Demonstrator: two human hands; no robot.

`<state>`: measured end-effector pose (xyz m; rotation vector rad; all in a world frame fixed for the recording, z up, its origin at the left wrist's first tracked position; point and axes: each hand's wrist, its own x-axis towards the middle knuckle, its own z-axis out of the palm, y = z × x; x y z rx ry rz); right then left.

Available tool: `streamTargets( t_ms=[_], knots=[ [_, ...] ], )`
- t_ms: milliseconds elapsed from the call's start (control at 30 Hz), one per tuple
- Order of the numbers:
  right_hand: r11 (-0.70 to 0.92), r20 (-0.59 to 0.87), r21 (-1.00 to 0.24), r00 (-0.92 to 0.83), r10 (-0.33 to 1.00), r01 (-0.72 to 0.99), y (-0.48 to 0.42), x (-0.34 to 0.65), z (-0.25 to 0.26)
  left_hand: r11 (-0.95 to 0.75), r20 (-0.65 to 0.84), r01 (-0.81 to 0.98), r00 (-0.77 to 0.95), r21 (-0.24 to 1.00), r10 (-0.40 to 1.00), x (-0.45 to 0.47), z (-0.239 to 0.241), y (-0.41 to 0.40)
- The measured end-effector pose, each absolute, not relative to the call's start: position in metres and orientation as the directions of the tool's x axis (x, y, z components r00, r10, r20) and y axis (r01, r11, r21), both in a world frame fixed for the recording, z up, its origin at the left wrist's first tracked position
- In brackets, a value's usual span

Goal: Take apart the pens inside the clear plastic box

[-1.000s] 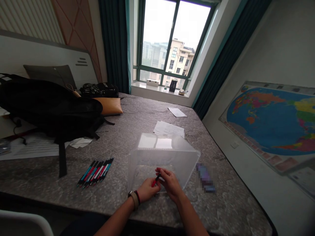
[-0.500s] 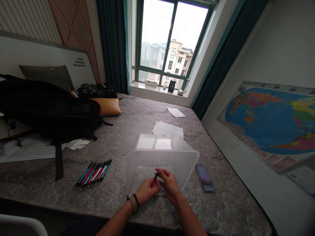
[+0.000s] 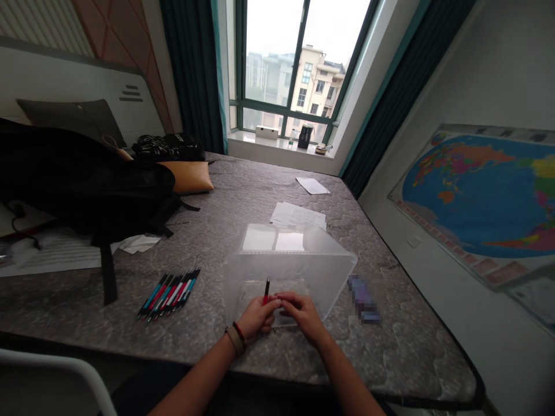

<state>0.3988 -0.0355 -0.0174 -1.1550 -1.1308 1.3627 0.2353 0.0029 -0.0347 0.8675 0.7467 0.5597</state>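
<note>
Two hands meet low in centre of head view, just in front of a clear plastic box (image 3: 299, 260) lying on its side on the bed (image 3: 243, 190), open mouth toward the person. Left hand (image 3: 255, 318), w/ bands at the wrist, is pinched shut on lower end of a red-and-black pen (image 3: 266, 290); pen stands nearly upright, tip up, seen against the box's mouth. Right hand (image 3: 303, 315) has fingers curled, fingertips touching the left hand's at the pen's base; can't tell whether it grips the pen or only rests there.

Left of the box, apart from it: a row of pens (image 3: 170, 293) laid side by side on the bed, red, teal & black barrels, all slanted the same way. Further left a black backpack (image 3: 87, 185) w/ a strap trailing toward the near edge, white paperwork (image 3: 56, 257) under and beside it, and an orange cushion (image 3: 186, 176) behind.

Beyond the box: a stack of sheets (image 3: 298, 215), then a single sheet (image 3: 312, 185) nearer the window (image 3: 295, 63). Right of the box, just beside it, a small blurred-out item (image 3: 363, 299). World map (image 3: 481, 190) on the wall at right.
</note>
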Motion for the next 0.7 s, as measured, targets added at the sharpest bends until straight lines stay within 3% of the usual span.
streamTargets(
  t_ms=[200, 400, 467, 600, 700],
  knots=[
    [-0.129, -0.128, -0.969, -0.017, 0.992, -0.211, -0.029, 0.393, -0.022, 0.66, -0.373, -0.253, 0.659, 0.708, 0.653, 0.233, -0.027, 0.001],
    [-0.127, -0.234, -0.9, 0.217, 0.948, -0.417, -0.019, 0.393, -0.024, 0.668, -0.35, -0.439, 0.607, 0.601, 0.713, 0.236, -0.033, 0.0],
    [-0.131, -0.275, -0.89, 0.284, 0.918, -0.437, -0.018, 0.396, -0.027, 0.627, -0.351, -0.426, 0.563, 0.652, 0.748, 0.238, -0.037, 0.0],
    [-0.132, -0.298, -0.898, 0.361, 0.884, -0.42, -0.018, 0.399, -0.032, 0.493, -0.362, -0.227, 0.442, 0.84, 0.821, 0.243, -0.044, -0.001],
    [-0.124, -0.276, -0.913, 0.363, 0.89, -0.39, -0.02, 0.399, -0.036, 0.471, -0.363, -0.181, 0.427, 0.863, 0.828, 0.244, -0.046, -0.001]
  ],
)
